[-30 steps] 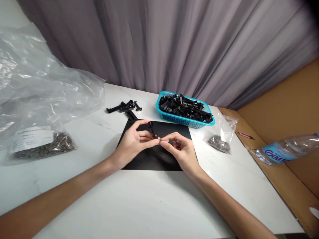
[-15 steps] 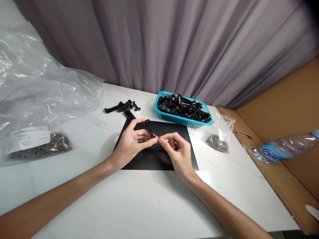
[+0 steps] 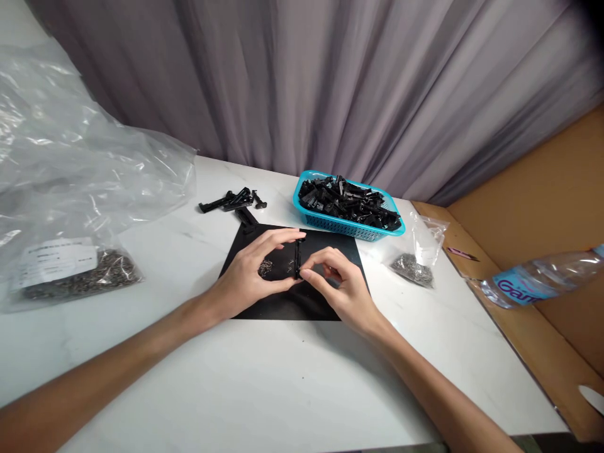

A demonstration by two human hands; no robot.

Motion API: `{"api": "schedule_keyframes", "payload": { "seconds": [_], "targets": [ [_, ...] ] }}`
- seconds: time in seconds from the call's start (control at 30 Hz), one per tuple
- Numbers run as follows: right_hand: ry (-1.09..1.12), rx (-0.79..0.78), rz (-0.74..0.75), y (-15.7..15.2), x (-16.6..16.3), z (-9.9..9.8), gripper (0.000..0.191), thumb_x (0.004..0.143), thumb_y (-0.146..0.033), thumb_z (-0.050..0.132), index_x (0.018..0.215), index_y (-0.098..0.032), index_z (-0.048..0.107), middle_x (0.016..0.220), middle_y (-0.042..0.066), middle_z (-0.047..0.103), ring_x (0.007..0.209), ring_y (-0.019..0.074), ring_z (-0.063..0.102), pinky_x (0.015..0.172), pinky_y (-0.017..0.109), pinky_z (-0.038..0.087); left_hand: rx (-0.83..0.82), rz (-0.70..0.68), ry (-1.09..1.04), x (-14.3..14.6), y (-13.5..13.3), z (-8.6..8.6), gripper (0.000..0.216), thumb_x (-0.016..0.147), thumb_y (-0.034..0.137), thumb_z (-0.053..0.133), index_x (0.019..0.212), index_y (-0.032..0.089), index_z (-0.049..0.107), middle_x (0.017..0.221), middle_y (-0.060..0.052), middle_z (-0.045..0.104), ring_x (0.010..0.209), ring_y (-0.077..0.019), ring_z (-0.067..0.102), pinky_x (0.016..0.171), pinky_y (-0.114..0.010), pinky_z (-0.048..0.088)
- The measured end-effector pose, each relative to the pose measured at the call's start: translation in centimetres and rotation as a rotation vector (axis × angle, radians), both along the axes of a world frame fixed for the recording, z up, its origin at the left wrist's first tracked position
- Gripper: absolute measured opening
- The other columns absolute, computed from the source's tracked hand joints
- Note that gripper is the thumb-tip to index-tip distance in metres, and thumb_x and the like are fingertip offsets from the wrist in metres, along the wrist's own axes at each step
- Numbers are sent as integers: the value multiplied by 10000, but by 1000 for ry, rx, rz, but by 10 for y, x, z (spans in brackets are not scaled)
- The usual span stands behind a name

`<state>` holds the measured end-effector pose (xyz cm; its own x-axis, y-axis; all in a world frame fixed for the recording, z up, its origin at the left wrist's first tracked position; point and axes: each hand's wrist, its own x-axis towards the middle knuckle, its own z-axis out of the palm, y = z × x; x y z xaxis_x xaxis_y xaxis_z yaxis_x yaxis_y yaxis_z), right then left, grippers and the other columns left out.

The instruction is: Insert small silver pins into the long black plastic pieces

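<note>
My left hand (image 3: 250, 274) grips a slim black plastic part (image 3: 297, 258) by its two ends, fingers at the top and thumb at the bottom, so it stands nearly upright over the black mat (image 3: 311, 306). At the part's lower end, the thumb and forefinger of my right hand (image 3: 342, 283) are pinched together. Whatever sits in that pinch is too small to make out. Small metal pieces (image 3: 265, 268) lie in a loose pile on the mat, seen between my left thumb and fingers.
A blue basket (image 3: 352, 228) full of black parts stands behind the mat. More black parts (image 3: 229, 200) lie at the back left. Clear bags of small metal pieces (image 3: 106, 270) rest at left and right (image 3: 412, 270). A plastic bottle (image 3: 533, 280) lies on cardboard at the right.
The black part has turned from a slant to nearly upright, and my left fingers have moved to its top end. The metal pile now shows. My right hand stays pinched at the lower end.
</note>
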<state>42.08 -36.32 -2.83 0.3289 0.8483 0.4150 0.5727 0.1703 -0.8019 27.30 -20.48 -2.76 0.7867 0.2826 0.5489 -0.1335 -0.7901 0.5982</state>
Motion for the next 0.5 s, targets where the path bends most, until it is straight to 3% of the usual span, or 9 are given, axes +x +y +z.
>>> {"api": "schedule_keyframes", "payload": {
  "seconds": [0.27, 0.5],
  "targets": [
    [-40, -52, 58, -2, 4, 6, 91, 996, -297, 643, 934, -259, 698, 960, 10, 710, 811, 184, 522, 757, 331, 415, -15, -14, 42, -1, -2, 4, 616, 843, 172, 746, 1411, 311, 550, 1424, -37, 633, 1304, -256, 604, 1164, -456, 466],
    [-139, -88, 80, -4, 6, 8, 107, 1011, -298, 628, 950, -265, 708, 1000, 20, 738, 869, 202, 587, 739, 337, 431, 65, -6, 63, 0, 0, -2, 634, 850, 195, 751, 1430, 320, 528, 1443, -34, 634, 1337, -264, 579, 1154, -461, 439]
  ]
}}
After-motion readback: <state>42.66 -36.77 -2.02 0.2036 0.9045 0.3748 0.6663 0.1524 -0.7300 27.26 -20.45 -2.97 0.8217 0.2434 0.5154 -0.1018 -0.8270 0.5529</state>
